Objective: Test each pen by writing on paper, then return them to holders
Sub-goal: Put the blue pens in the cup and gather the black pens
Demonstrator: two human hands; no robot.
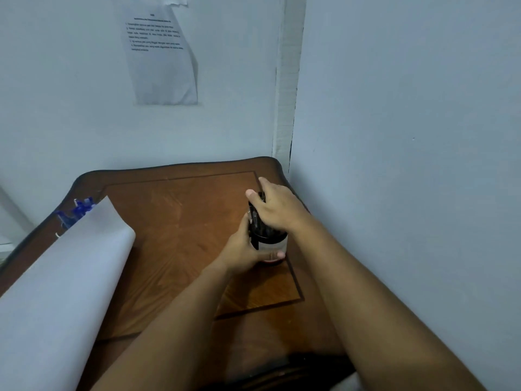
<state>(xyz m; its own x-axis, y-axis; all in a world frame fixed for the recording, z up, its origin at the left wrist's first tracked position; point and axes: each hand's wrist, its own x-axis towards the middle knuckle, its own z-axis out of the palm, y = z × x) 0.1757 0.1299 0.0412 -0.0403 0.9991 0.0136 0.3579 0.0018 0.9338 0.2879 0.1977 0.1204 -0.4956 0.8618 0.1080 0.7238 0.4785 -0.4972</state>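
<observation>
Nearest you, your two bare forearms reach forward over the wooden tabletop (180, 221), which has an inlaid dark border line and a curved dark edge. At near left a large white paper (64, 277) lies across the tabletop's left side, its far corner curling upward.

Your hands are close together, both on the same holder (272, 245), which stands toward the right side of the tabletop, near the right wall. The holder is a cylinder with a pale lower band and a dark upper part. Your left hand (244, 249) wraps round the holder from the left, with the thumb up its near-left side and a fingertip showing at its lower right. Your right hand (277, 210) comes down from above and closes on the bundle of black pens (256, 218) that stick up out of the holder, fingers curled over their tops, the thumb on the left of the bundle. How many pens are in the bundle you cannot tell.

Farther off at the left, partly hidden behind the curled paper, a cluster of blue pens (80, 207) stands near the tabletop's far-left edge; whatever holds them is hidden.

Beyond the tabletop, a printed sheet (160, 57) is stuck to the far wall, its text too small to read.
</observation>
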